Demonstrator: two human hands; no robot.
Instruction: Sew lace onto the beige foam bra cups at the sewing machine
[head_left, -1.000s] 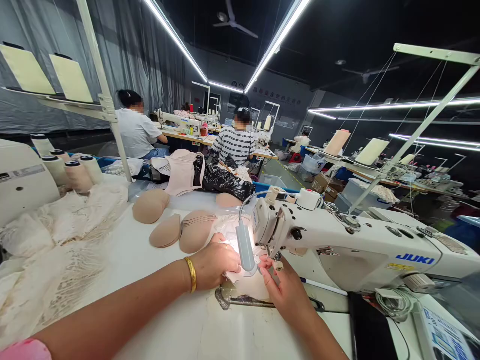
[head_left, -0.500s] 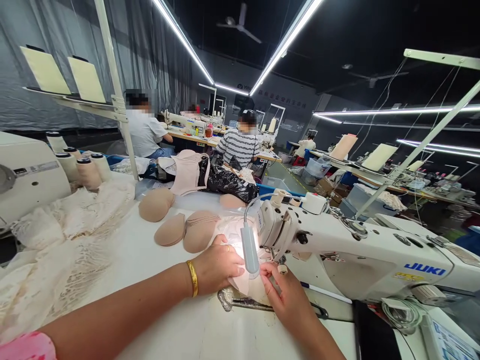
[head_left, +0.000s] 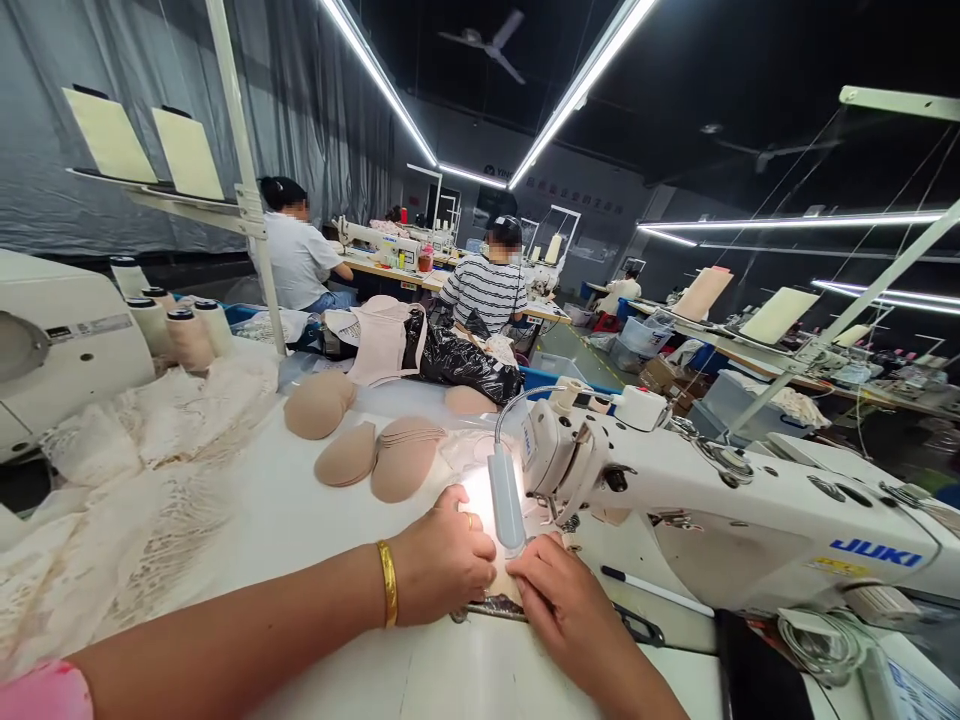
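Observation:
A white JUKI sewing machine (head_left: 645, 490) stands at the right, its needle end largely hidden behind a small grey lamp (head_left: 508, 505) on a bent metal neck. Under the bright lamp lies a pale beige fabric piece (head_left: 507, 580). My left hand (head_left: 442, 555), with a gold bracelet and ring, is curled closed over its left side. My right hand (head_left: 566, 595) pinches its near right edge, close by the needle area. The exact stitching point cannot be seen. Beyond my left hand lie stacked beige bra cups (head_left: 405, 462), with more cups (head_left: 319, 405) behind them.
White lace (head_left: 165, 480) spreads over the left of the table, near thread cones (head_left: 189, 340) and another machine (head_left: 60, 350). A pale bra (head_left: 386, 340) rests on a black plastic bag (head_left: 469, 365) behind. White-handled tool (head_left: 660, 590) and dark pouch (head_left: 757, 665) sit right. Co-workers sit further off.
My left hand has drawn slightly nearer and curled more tightly on the fabric. My right hand's fingers have closed together at its edge. The view has shifted a little.

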